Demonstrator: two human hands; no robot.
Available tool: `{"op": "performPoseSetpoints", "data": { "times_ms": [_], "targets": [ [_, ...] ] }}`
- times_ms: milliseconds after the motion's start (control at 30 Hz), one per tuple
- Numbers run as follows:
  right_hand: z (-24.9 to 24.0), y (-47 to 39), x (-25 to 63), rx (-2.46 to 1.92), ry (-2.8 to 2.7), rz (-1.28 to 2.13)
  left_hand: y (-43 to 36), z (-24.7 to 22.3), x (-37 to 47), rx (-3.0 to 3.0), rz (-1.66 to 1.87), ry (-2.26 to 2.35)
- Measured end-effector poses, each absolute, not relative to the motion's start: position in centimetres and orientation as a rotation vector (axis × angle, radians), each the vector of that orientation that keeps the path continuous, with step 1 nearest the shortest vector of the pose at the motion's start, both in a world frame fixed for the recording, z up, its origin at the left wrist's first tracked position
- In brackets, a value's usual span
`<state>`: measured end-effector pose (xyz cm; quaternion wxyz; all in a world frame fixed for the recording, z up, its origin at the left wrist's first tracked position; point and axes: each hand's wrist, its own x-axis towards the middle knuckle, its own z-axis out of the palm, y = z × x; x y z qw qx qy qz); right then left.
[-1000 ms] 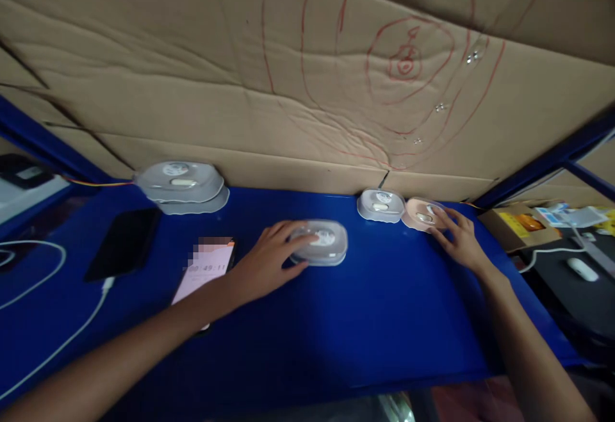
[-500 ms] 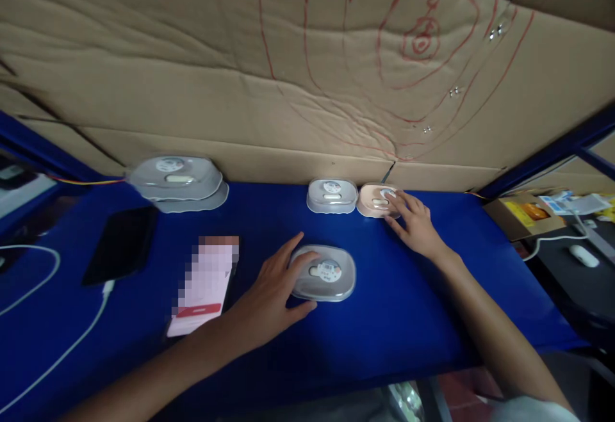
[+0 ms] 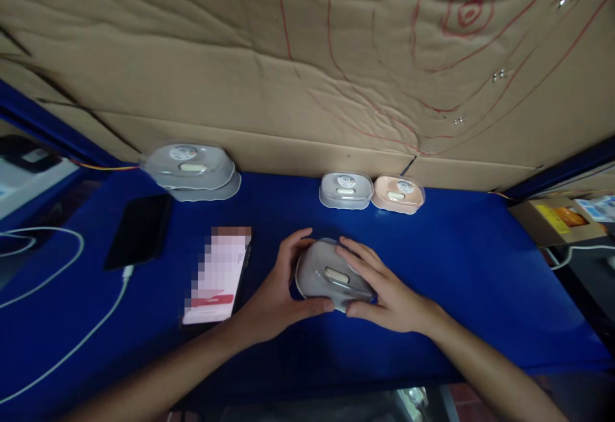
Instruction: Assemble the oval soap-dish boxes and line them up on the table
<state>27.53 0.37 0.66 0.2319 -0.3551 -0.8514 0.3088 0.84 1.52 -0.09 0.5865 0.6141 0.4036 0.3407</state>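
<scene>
Gripping grey case [image 3: 331, 271] by both ends near desk [image 3: 432, 275]'s front edge, left hand [image 3: 281, 291] and right hand [image 3: 384, 284], fingers curved round it, right of lit phone [image 3: 218, 278]

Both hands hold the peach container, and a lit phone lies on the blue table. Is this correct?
No: in the head view, the left hand and right hand hold a grey container, not the peach one; the lit phone does lie there.

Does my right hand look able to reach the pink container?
Probably yes: only bare blue tabletop lies between the right hand and the pink container, though that hand would first have to leave the gray container it touches.
</scene>
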Motion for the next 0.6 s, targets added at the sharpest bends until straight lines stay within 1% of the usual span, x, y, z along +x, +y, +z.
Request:
{"op": "performPoseSetpoints", "data": {
  "times_ms": [133,200,300,367,467,533,600],
  "targets": [
    [0.0,1.7,29.4,-0.987,-2.113,0.862,1.8,-0.2,0.6,1.513,0.709,0.939],
    [0.0,2.7,30.8,-1.074,-2.114,0.741,1.8,-0.3,0.4,1.624,0.609,0.955],
    [-0.3,4.2,32.8,-1.272,-2.285,0.424,1.6,-0.2,0.4,1.746,0.529,0.955],
    [-0.8,4.9,33.7,-1.385,-2.391,0.245,1.5,-0.1,0.4,1.775,0.562,0.945],
    [-1.0,5.1,34.0,-1.433,-2.463,0.091,1.6,-0.1,0.4,1.782,0.69,0.986],
    [-0.6,4.6,33.3,-1.355,-2.459,0.069,1.7,-0.3,0.4,1.755,0.762,1.031],
    [0.0,3.6,31.9,-1.202,-2.459,0.133,1.7,-0.7,0.5,1.715,0.807,1.052]
  ]
}}
